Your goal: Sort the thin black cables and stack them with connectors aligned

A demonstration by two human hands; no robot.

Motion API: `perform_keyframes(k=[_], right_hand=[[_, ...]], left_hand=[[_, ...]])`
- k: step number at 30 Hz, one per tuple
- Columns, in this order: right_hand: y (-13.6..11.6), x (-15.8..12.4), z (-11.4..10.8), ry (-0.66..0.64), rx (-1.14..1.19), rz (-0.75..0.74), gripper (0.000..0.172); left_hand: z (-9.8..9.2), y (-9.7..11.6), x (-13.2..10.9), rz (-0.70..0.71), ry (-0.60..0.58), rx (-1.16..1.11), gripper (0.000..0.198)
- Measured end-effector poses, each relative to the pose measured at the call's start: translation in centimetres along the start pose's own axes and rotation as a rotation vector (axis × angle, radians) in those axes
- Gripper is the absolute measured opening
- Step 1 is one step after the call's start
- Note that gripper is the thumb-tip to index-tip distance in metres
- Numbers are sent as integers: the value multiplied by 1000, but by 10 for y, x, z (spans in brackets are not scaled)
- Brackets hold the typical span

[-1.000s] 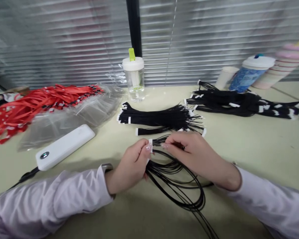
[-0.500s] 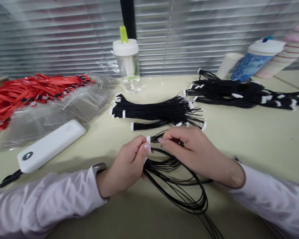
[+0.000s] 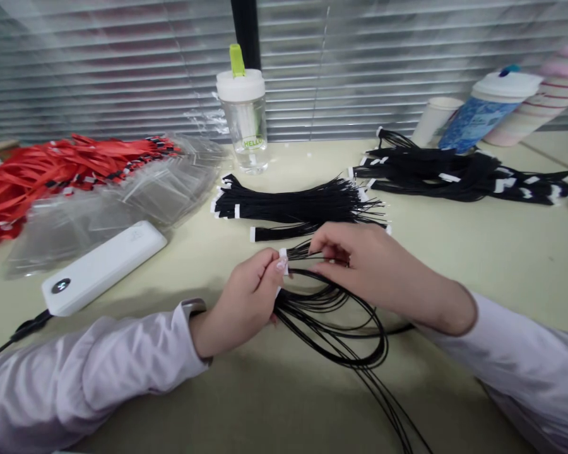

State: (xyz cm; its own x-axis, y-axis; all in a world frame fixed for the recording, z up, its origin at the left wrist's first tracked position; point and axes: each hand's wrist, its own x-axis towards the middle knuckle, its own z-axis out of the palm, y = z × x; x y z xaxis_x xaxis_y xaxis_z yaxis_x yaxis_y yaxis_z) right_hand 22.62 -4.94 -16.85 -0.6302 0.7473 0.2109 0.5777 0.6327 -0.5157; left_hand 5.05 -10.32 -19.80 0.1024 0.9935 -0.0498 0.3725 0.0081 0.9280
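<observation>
My left hand (image 3: 246, 302) is closed in a pinch on the white-taped end of a bundle of thin black cords (image 3: 341, 328). From that pinch the cords loop over the pale table toward the lower right. My right hand (image 3: 364, 261) is closed too, its fingers gripping the same cords just right of the taped end. Just beyond both hands lies a pile of finished black cord bundles (image 3: 298, 208) with white tape ends.
A second heap of black bundles (image 3: 454, 173) lies at the back right, by cups (image 3: 483, 110). A clear bottle (image 3: 244, 113) stands at the back centre. Left are clear plastic sleeves (image 3: 123, 202), red lanyards (image 3: 42, 173) and a white power bank (image 3: 101, 265) with a cable.
Both hands keep their grip on the cords. My right hand has slid slightly right and up along the bundle. The view has shifted a little.
</observation>
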Motion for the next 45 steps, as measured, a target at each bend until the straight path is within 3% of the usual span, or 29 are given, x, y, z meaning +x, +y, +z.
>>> perform_keyframes(k=[2,5,8,11,13,18,23,28,33,40,45], right_hand=[[-2,-2,-10,119,-164,-34,31],[-14,-11,-25,242,-385,-139,27],[-25,-22,-31,93,-472,-152,38],[-27,-26,-25,-153,-408,-13,43],[-24,-23,-19,-247,-355,56,39],[-21,-16,-20,-281,-269,-21,31],[-21,-27,-28,-304,-280,-143,22],[-24,-28,-12,-348,-134,-209,22],[-29,-16,10,-318,-23,-91,29],[-33,-13,12,-367,228,57,27],[-34,-12,18,-331,168,189,30]], left_hand=[[1,-1,2,-29,33,-44,32],[1,-3,6,-44,86,-95,33],[1,-4,9,-69,129,-133,33],[2,-4,10,-79,156,-167,34],[2,-5,9,-65,164,-177,34],[4,-8,3,44,185,-209,34],[5,-9,2,90,188,-253,33],[6,-10,1,134,207,-227,32],[4,-14,-1,186,191,-177,29],[1,-15,-2,206,200,-81,29],[1,-14,-3,212,209,-56,30]])
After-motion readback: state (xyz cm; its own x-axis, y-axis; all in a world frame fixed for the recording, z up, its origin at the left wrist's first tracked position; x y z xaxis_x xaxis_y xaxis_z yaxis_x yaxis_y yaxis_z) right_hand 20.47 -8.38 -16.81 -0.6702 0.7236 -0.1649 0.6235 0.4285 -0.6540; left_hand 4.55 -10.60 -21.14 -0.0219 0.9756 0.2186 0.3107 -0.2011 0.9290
